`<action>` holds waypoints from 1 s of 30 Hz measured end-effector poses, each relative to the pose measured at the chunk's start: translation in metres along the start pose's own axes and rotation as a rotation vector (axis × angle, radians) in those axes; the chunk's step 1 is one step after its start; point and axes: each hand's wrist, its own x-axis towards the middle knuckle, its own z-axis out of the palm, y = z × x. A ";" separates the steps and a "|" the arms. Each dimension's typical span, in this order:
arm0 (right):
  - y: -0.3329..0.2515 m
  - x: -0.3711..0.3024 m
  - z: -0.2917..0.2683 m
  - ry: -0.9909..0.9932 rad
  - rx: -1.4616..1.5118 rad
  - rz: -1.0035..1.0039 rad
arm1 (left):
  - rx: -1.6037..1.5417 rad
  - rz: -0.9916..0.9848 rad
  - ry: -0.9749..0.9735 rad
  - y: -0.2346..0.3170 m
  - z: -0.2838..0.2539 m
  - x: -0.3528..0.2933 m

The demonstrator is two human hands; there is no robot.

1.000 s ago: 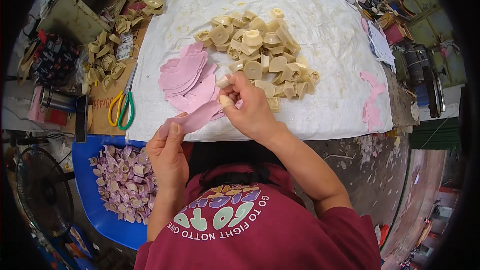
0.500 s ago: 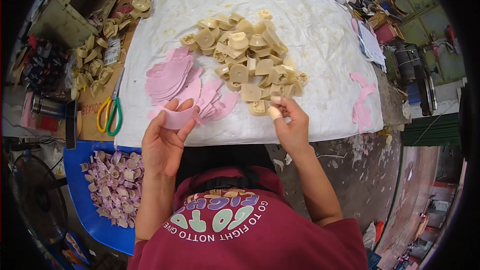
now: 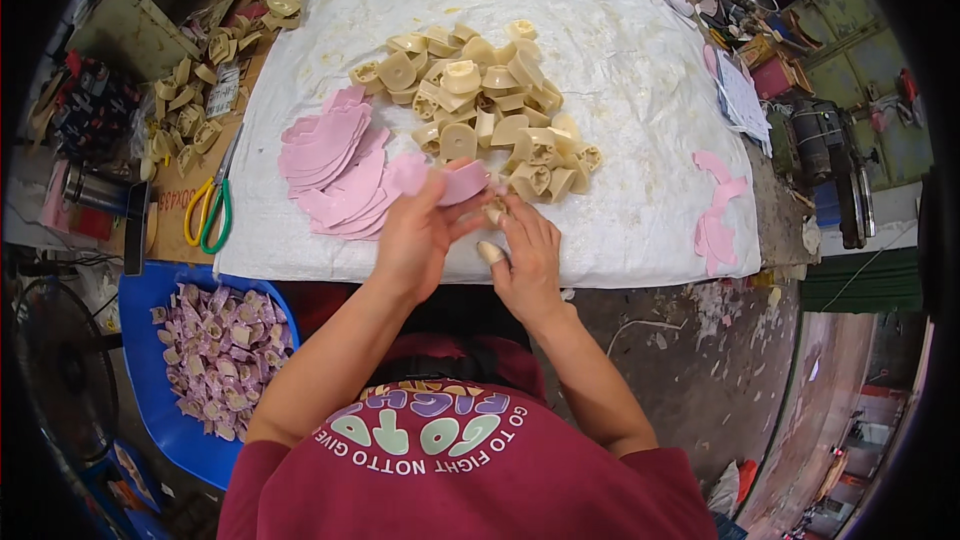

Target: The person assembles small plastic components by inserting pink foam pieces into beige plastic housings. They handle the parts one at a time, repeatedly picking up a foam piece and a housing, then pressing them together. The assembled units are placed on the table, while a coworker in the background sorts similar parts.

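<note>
My left hand (image 3: 415, 240) pinches a curved pink sheet piece (image 3: 465, 183) between thumb and fingers, just in front of the beige blocks. My right hand (image 3: 530, 260) has come up against its right end, fingers curled, with pale covers on the thumb and a fingertip. Something small and beige shows at those fingertips; whether it is a block or only a covered finger I cannot tell. Beyond both hands lies a heap of beige moulded heel-shaped blocks (image 3: 458, 142). A fanned stack of pink pieces (image 3: 325, 160) rests left of my left hand.
A white sheet (image 3: 630, 120) covers the table. Scissors (image 3: 212, 210) with yellow and green handles lie at its left edge. Below stands a blue tub (image 3: 140, 360) of pink-wrapped blocks. Pink scraps (image 3: 715, 210) lie at the right. More beige blocks (image 3: 185, 115) sit far left.
My left hand has moved right with the pink piece, away from the pink stack. My right hand has moved left and slightly down, so the two hands now meet. The view has shifted slightly.
</note>
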 end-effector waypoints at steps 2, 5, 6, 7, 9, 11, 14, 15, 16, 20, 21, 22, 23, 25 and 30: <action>0.004 -0.001 0.001 0.016 0.029 -0.004 | 0.126 0.014 0.008 -0.012 -0.009 0.022; 0.009 0.007 -0.007 -0.031 0.051 -0.003 | 0.252 0.055 0.019 -0.020 -0.010 0.033; 0.011 0.011 -0.009 -0.055 0.065 0.005 | 0.282 0.072 0.026 -0.022 -0.010 0.033; 0.012 0.013 -0.008 -0.025 0.073 -0.007 | 0.294 0.085 0.012 -0.024 -0.010 0.034; 0.016 0.014 -0.004 0.033 0.089 -0.030 | 0.316 0.108 -0.015 -0.029 -0.010 0.034; 0.017 0.012 -0.004 0.023 0.118 -0.014 | 0.269 0.106 0.012 -0.032 -0.005 0.032; 0.018 0.011 -0.006 0.006 0.106 -0.043 | 0.213 0.103 0.031 -0.035 -0.009 0.033; 0.019 0.011 -0.007 0.005 0.091 -0.063 | 0.209 0.104 0.037 -0.032 -0.006 0.032; 0.015 0.012 -0.009 0.010 0.070 -0.049 | 0.205 0.105 0.042 -0.031 -0.004 0.032; 0.002 0.010 -0.002 0.069 -0.056 0.013 | 0.245 0.109 0.020 -0.035 -0.011 0.034; 0.002 0.007 0.001 0.094 -0.096 0.029 | 0.236 0.117 0.009 -0.038 -0.015 0.036; 0.002 0.006 0.002 0.067 -0.029 0.081 | 0.228 0.125 -0.002 -0.040 -0.018 0.036; 0.004 0.007 0.001 0.039 0.038 0.132 | 0.222 0.136 0.002 -0.043 -0.019 0.035; 0.016 0.011 -0.001 -0.014 0.202 0.236 | 0.224 0.159 -0.001 -0.043 -0.016 0.035; 0.026 0.027 -0.056 -0.198 1.053 0.741 | 0.264 0.160 -0.042 -0.040 -0.015 0.036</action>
